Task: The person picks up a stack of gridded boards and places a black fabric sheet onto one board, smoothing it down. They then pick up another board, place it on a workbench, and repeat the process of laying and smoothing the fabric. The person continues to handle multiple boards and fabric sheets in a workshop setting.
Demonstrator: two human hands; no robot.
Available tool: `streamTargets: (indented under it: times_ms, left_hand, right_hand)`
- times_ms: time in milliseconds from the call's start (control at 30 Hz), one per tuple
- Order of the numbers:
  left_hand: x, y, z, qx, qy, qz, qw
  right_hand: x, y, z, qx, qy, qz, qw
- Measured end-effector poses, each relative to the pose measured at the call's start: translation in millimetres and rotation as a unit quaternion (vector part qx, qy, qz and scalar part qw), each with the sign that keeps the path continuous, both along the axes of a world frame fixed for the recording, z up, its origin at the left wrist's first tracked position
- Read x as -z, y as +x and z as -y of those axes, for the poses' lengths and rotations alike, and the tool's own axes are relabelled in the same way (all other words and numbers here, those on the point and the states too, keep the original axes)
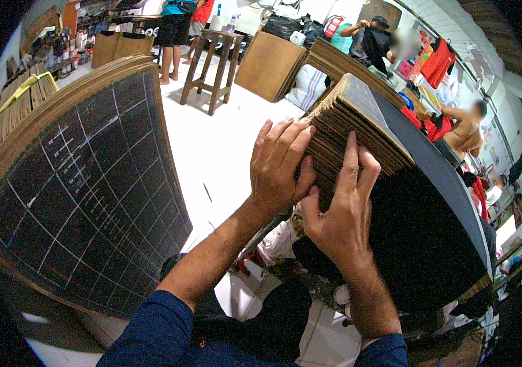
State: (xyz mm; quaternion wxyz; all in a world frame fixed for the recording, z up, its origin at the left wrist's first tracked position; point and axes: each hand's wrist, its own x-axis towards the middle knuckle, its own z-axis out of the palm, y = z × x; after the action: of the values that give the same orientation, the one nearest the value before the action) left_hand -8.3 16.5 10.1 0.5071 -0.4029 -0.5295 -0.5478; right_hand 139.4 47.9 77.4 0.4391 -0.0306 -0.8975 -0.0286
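**Hands square up a stack of boards**

Boards (365, 122) with brown edges and black faces stand on edge in a thick stack at the right, tilted toward the viewer. Both hands work at its near corner. The left hand (279, 162) lies flat against the layered edges, fingers spread and pointing up, pressing rather than clutching; this looks like a way to keep the sheets from fanning out. The right hand (340, 211) sits just below and beside it, index finger stretched up along the edges and thumb tucked near the left palm, the other fingers curled loosely against the stack. Neither hand is closed around anything; they steady the boards between them.

At the left a second stack (83, 183) leans the other way, its front face black with a chalk-white grid. Between the stacks lies a white floor (224, 147). Farther back stand a wooden stool (215, 61), more brown sheets (270, 64), and other people at work.
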Motion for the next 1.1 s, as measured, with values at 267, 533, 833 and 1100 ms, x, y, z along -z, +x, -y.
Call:
streamTargets:
  times_ms: [267, 533, 833, 1100]
  left_hand:
    - [1.1, 0.5, 0.2, 0.004, -0.005, 0.007, 1.000]
    - [-0.2, 2.4, 1.0, 0.002, -0.002, 0.006, 1.000]
    - [-1.3, 2.9, 1.6, 0.001, -0.002, 0.007, 1.000]
    - [-1.4, 5.0, 3.1, 0.005, -0.001, 0.019, 1.000]
  right_hand:
    - [-0.3, 1.4, -0.9, -0.004, 0.023, -0.012, 1.000]
    - [-0.5, 0.9, -2.0, -0.011, 0.013, -0.011, 1.000]
    - [-3.8, 1.9, 0.5, -0.018, -0.035, -0.001, 0.999]
    - [-5.6, 1.7, 0.8, -0.013, -0.016, -0.006, 1.000]
